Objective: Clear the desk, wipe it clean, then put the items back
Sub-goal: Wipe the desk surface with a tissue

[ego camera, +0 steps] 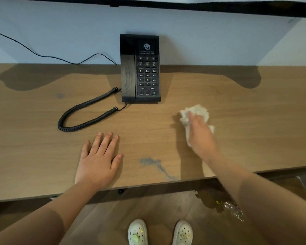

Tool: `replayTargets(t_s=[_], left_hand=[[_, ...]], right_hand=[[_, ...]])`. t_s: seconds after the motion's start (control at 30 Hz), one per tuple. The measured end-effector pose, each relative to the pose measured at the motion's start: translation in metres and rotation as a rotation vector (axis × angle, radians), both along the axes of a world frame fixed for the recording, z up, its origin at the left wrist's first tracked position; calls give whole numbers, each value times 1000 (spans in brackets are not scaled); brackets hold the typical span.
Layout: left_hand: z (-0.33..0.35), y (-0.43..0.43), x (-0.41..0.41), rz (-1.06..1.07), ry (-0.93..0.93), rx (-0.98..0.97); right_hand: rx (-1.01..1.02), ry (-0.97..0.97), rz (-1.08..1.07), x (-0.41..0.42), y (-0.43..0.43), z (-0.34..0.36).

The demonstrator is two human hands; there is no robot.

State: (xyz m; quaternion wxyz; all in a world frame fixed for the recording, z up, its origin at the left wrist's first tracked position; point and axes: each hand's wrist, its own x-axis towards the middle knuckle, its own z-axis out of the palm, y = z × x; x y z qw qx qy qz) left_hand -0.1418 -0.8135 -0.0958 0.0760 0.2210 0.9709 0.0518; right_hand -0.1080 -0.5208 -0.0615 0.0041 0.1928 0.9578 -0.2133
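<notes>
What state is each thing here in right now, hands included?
Telephone: on the desk by the wall, handset in its cradle.
Coiled cord: looped on the desk.
Cloth: crumpled on the desk.
Right hand: rests on it, blurred.
Left hand: flat on the desk, fingers straight.
Grey smear: on the desk near its front edge.

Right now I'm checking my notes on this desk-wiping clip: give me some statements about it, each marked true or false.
1. The right hand presses a white cloth on the desk. True.
2. The phone stands at the back, by the wall. True.
3. The left hand grips the phone. False: it lies flat on the desk, fingers straight.
4. The grey smear is under the cloth. False: it shows near the front edge, between the hands.
</notes>
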Motion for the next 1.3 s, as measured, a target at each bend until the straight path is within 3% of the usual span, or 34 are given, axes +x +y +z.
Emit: replayTargets(t_s=[0.07,0.13,0.37,0.47,0.63,0.73,0.8,0.87,0.93,1.0,1.2,1.3], left_hand=[[-1,0,0,3,-2,15],[-2,-1,-1,-1,-1,13],[-1,0,-1,1,0,-13],[0,0,-1,-2,4,-12],[0,0,0,-5,6,-8],[-1,0,0,-8,12,-30],[-1,0,0,-11,12,-35],[-1,0,0,-14,7,-37],[0,0,0,-12,1,-26],[1,-1,1,-18,-2,-21],[0,-4,2,-39,-3,-29],[-1,-4,2,-37,2,-17]], right_hand=[[42,-92,-151,-20,15,-10],[94,-131,-129,-31,4,-17],[33,-88,526,28,-85,-1],[47,-156,652,53,-76,-1],[137,-169,116,62,0,-5],[142,-123,-30,57,-17,-8],[128,-57,66,57,-56,-11],[97,-14,302,59,-101,-12],[55,-44,520,61,-129,-11],[75,-72,606,57,-122,-7],[115,-129,7,42,-42,-7],[112,-63,124,50,-92,-11]])
